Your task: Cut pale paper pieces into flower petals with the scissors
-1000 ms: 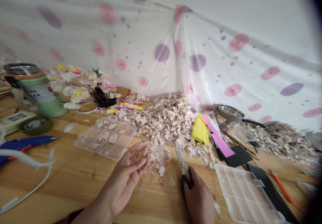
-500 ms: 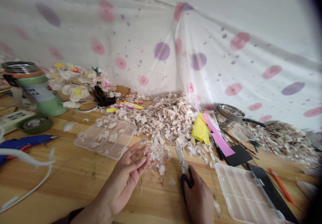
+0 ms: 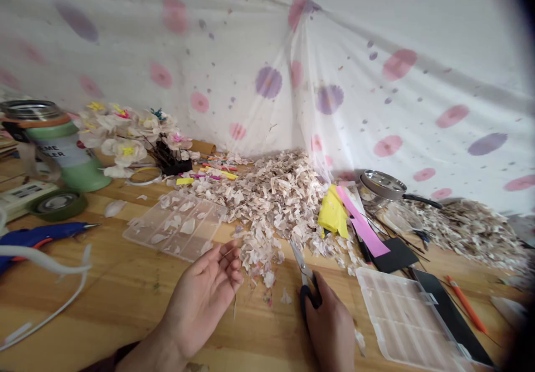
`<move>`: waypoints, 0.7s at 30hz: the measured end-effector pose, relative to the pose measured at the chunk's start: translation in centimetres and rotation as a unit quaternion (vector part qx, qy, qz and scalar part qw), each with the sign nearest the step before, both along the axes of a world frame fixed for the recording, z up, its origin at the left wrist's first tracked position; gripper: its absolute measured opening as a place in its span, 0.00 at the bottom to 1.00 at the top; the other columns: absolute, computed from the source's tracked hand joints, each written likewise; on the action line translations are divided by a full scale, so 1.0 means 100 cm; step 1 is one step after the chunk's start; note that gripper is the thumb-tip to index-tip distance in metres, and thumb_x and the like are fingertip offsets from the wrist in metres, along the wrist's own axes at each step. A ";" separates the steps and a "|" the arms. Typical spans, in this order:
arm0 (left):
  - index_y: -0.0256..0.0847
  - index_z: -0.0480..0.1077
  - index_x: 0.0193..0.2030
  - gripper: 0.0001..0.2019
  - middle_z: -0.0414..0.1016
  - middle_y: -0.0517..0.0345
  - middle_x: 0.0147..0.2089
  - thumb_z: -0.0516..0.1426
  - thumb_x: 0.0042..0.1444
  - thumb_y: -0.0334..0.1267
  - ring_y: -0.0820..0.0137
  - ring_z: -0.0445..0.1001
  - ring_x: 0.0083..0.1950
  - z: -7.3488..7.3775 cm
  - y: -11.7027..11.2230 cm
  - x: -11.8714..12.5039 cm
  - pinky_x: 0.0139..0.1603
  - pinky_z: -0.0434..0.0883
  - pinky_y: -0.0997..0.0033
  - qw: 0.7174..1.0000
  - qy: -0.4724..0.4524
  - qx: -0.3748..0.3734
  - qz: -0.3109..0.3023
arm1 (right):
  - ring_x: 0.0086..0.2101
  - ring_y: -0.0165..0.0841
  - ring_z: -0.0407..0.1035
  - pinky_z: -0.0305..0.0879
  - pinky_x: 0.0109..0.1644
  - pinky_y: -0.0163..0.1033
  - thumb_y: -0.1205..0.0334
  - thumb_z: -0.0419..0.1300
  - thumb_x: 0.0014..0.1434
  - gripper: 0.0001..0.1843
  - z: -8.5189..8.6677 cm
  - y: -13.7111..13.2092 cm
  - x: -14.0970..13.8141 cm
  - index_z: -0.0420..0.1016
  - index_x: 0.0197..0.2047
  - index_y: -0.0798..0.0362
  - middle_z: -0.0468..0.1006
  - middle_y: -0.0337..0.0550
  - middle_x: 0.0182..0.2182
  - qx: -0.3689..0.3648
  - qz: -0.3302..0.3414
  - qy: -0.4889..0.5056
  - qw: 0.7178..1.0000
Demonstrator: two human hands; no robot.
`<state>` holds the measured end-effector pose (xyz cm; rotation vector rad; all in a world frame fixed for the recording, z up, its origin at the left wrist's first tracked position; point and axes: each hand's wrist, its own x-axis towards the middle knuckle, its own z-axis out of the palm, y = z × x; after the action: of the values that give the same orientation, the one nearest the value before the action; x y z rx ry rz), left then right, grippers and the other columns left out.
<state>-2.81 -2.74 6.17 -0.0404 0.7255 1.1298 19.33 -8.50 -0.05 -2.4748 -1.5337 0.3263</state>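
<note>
My left hand (image 3: pixel 204 294) is turned palm up above the wooden table, its fingers loosely curled and apart, with nothing in it. Dark-handled scissors (image 3: pixel 307 283) are held in my right hand (image 3: pixel 330 322), fingers through the handles and blades pointing away toward a big heap of pale dried petals (image 3: pixel 276 199). Just beyond my left hand lies a clear compartment tray (image 3: pixel 144 232) with several petals scattered in it. A few loose petals lie on the wood between the hands. Part of my right hand's fingers is hidden behind the scissor handles.
Right: a clear divided box (image 3: pixel 401 316), yellow paper (image 3: pixel 333 213), a pink strip (image 3: pixel 368 235), a metal pan (image 3: pixel 383 185), an orange pen (image 3: pixel 466 305) and another petal heap (image 3: pixel 476 232). Left: a blue glue gun (image 3: pixel 45 237), green tape (image 3: pixel 58 204), a green jug (image 3: pixel 69 160) and artificial flowers (image 3: pixel 129 151).
My left hand has rolled so its palm faces up more, shifting slightly left and nearer me. My right hand and the scissors stay nearly in place.
</note>
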 end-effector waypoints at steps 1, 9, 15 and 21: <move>0.32 0.69 0.43 0.11 0.71 0.51 0.35 0.46 0.66 0.31 0.74 0.72 0.29 0.000 0.000 0.000 0.28 0.73 0.74 1.000 0.001 0.003 -0.002 | 0.46 0.42 0.76 0.69 0.45 0.38 0.59 0.51 0.64 0.24 0.000 0.000 0.000 0.68 0.61 0.56 0.79 0.49 0.51 0.001 0.001 0.002 1.000; 0.41 0.62 0.63 0.22 0.68 0.45 0.63 0.48 0.65 0.44 0.60 0.65 0.65 0.006 -0.005 -0.002 0.64 0.61 0.56 0.998 -0.008 0.045 -0.046 | 0.45 0.41 0.76 0.68 0.44 0.37 0.59 0.49 0.64 0.24 0.000 -0.002 -0.001 0.68 0.61 0.55 0.79 0.49 0.52 0.010 0.001 -0.003 1.000; 0.43 0.55 0.69 0.26 0.64 0.46 0.67 0.48 0.65 0.44 0.60 0.57 0.70 0.011 -0.008 -0.004 0.71 0.49 0.50 0.996 -0.018 0.060 -0.058 | 0.45 0.40 0.76 0.68 0.43 0.36 0.59 0.50 0.63 0.24 -0.002 -0.002 0.000 0.69 0.60 0.55 0.79 0.49 0.52 0.017 0.007 -0.011 1.000; 0.41 0.55 0.69 0.26 0.64 0.44 0.67 0.48 0.65 0.43 0.59 0.59 0.70 0.008 -0.010 -0.005 0.71 0.50 0.49 0.996 -0.019 0.068 -0.058 | 0.45 0.40 0.76 0.68 0.44 0.36 0.60 0.50 0.63 0.24 -0.001 -0.002 -0.001 0.69 0.60 0.56 0.79 0.50 0.52 0.010 0.005 -0.008 1.000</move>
<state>-3.29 -3.72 6.99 0.0947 0.6077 1.0623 19.27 -8.67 -0.18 -2.4614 -1.5477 0.2907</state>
